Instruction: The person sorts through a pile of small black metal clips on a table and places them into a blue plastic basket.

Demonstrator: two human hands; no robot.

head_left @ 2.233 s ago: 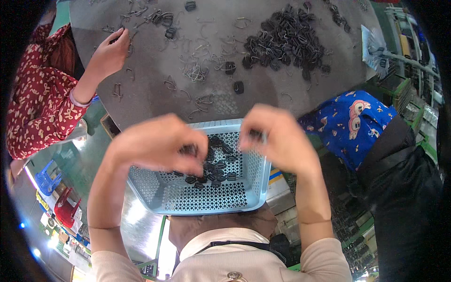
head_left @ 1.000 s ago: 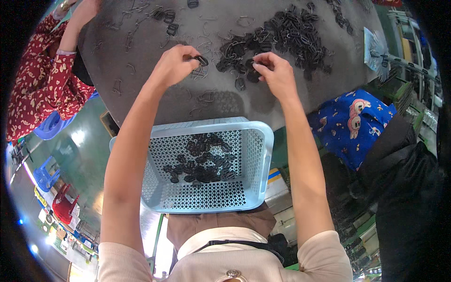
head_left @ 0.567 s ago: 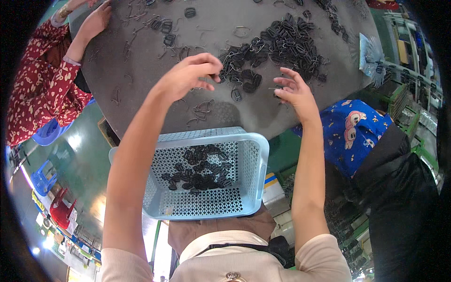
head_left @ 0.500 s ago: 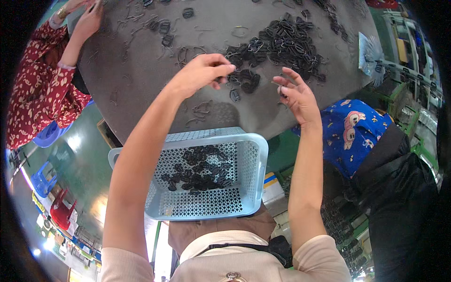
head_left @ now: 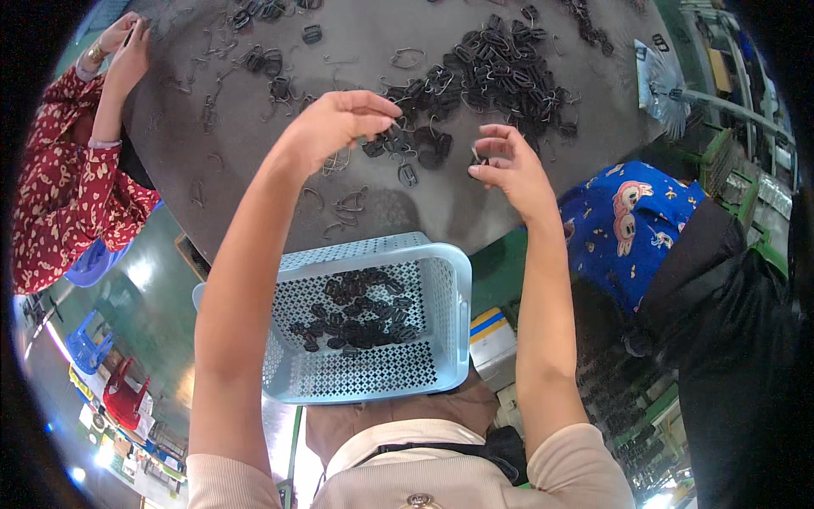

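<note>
Over the grey table (head_left: 254, 182), my left hand (head_left: 335, 127) is closed in a pinch; a thin pale wire tip shows at its fingers, and whatever else they hold is hidden. To its right, my right hand (head_left: 511, 170) has thumb and fingers bent round a small dark buckle with a bit of wire. Beyond both hands spreads a pile of black buckles (head_left: 500, 81) tangled with wire hooks. One loose buckle (head_left: 408, 175) lies between my hands. Below my arms, a light blue plastic basket (head_left: 458, 314) holds many black buckles (head_left: 356, 310) on its perforated bottom.
At the far left, another person in a red patterned sleeve (head_left: 89, 187) works at the table with both hands. Bent wires (head_left: 346, 212) are scattered on the tabletop. On the right are a blue printed cloth (head_left: 627, 229) and a fan-shaped clear object (head_left: 661, 89).
My right hand has come left toward my left hand, its fingers more closed. My left hand has shifted slightly left. The whole view has shifted a little, and the other person's hands are lower.
</note>
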